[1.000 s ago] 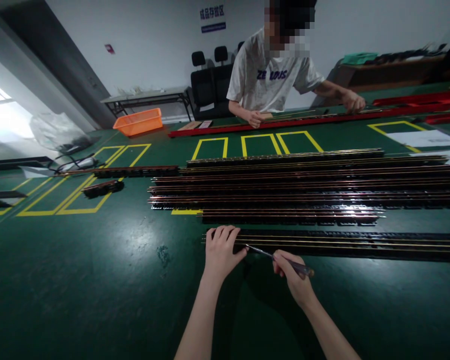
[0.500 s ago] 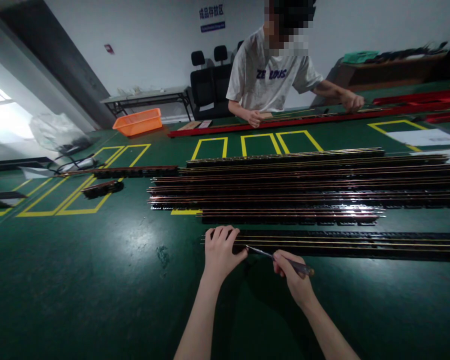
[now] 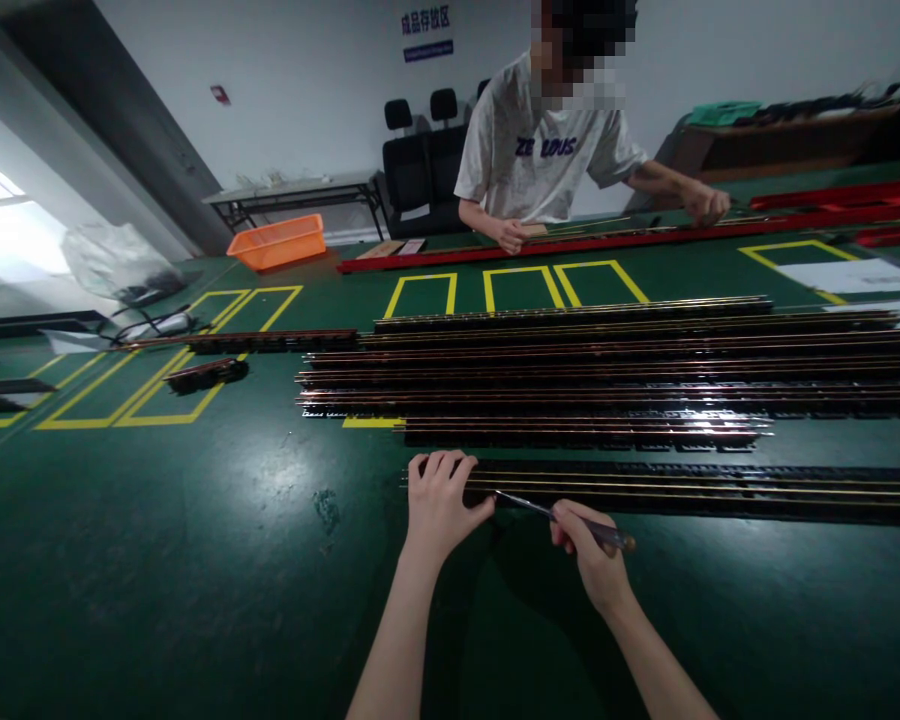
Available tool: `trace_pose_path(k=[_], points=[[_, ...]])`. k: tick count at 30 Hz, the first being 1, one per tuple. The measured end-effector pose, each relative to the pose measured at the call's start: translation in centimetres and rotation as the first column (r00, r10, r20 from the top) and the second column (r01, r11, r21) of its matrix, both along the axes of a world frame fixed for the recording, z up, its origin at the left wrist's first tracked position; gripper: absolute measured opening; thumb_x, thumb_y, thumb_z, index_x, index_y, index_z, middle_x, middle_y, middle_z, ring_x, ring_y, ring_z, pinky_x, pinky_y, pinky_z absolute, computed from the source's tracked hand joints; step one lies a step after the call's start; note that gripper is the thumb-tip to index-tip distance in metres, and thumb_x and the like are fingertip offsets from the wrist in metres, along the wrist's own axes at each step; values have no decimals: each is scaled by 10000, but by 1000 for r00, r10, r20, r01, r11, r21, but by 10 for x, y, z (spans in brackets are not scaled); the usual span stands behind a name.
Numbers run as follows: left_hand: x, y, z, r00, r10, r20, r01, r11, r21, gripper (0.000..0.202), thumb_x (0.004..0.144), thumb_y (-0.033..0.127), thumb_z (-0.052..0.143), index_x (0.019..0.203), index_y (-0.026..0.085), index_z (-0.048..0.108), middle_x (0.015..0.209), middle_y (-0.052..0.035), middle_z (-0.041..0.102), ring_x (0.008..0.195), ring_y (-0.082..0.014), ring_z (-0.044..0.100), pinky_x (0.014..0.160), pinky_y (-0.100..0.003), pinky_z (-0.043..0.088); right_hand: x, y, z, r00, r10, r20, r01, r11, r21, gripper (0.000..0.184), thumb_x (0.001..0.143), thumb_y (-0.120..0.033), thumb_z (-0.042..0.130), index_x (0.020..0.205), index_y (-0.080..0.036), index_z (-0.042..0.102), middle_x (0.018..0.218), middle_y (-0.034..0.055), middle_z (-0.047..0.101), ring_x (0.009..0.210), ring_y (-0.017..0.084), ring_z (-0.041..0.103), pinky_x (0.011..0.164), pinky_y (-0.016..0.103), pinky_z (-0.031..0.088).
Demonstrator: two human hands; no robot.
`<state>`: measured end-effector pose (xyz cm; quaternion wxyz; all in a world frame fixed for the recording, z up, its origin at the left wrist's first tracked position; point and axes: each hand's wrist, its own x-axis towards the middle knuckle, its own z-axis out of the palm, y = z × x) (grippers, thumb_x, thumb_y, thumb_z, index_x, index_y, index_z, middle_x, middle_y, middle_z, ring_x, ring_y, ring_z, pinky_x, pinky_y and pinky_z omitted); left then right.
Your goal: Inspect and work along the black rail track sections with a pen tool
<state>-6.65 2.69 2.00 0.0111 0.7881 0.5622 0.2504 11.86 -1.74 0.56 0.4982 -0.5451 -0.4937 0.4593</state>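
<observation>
Nearest me on the table lies a long black strip carrying thin brass-coloured rods along its length. Around its left end my left hand is closed, fingers over the top and thumb at the near edge. My right hand grips the dark handle of a screwdriver-like tool with a thin metal shaft. The shaft points left, its tip at the strip's near edge close to my left thumb. The exact shape of the tip is too small to make out.
Beyond the strip lie several more black strips with coppery rods. A short dark piece is on the left. An orange bin stands farther back. Across the green table, a co-worker handles thin rods at a long red rail.
The tool and my right hand have shifted very slightly to the right. My left hand stays on the strip's end, and the view has moved a little.
</observation>
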Motion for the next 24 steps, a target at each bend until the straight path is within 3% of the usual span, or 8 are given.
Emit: trace_pose_path(k=[24], points=[[-7, 1, 0, 1000, 30, -1, -30, 999, 12, 290, 733, 409, 577, 937, 205, 603, 962, -50, 661, 940, -241, 570, 936, -484, 332, 3, 0, -10, 994, -108, -14, 109, 993, 35, 425, 801, -412, 516, 437, -197, 474, 445, -20, 429, 430, 110, 397, 432, 244, 304]])
